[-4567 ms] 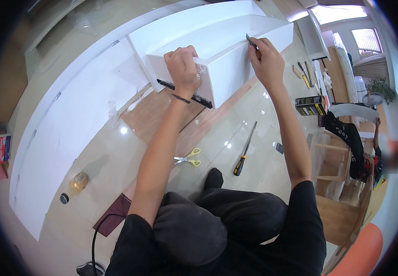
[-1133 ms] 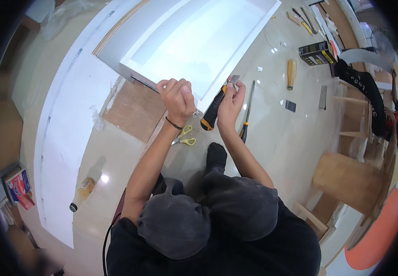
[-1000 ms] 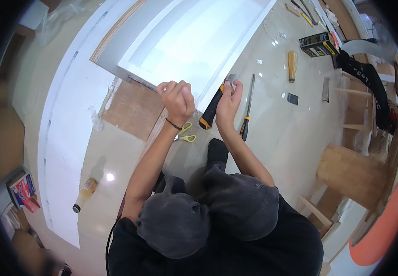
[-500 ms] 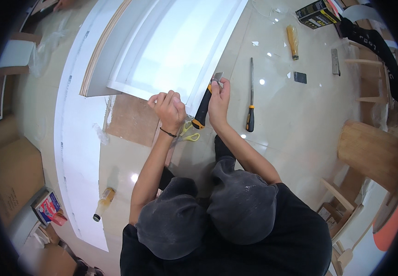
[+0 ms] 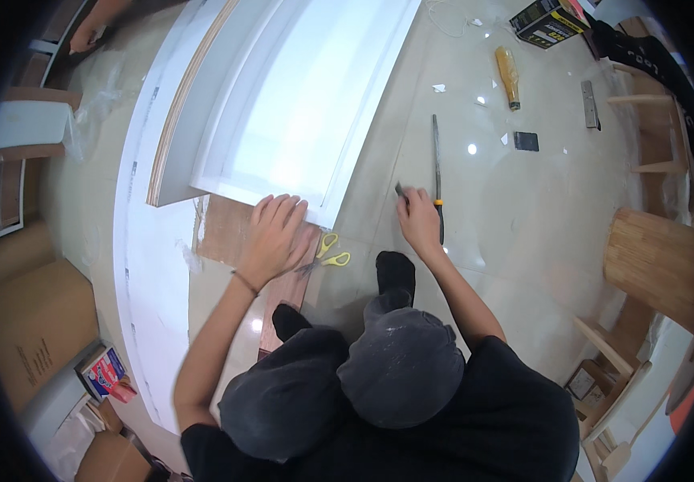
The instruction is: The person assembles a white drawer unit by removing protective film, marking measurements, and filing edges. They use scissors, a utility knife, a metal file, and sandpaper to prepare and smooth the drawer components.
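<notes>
Firstly, the right edge of the long white panel [image 5: 154,321] was overlapped by the white unit [image 5: 282,120]. The left hand [image 5: 273,239] lay open across the unit's near edge; even pressure seemed advisable. Beyond the near-right corner, the right hand [image 5: 419,221] pinched a small dark piece [image 5: 399,189], best held clear of the file [image 5: 437,161].

The left arm [image 5: 206,353] rises from 7 o'clock, aimed toward 1; its left hand [image 5: 269,245], near 9 o'clock, lies palm down, outstretched. The right arm [image 5: 467,296] points to 11 o'clock, its right hand [image 5: 421,222] curled in a pinch near 3, well apart from the left.
</notes>
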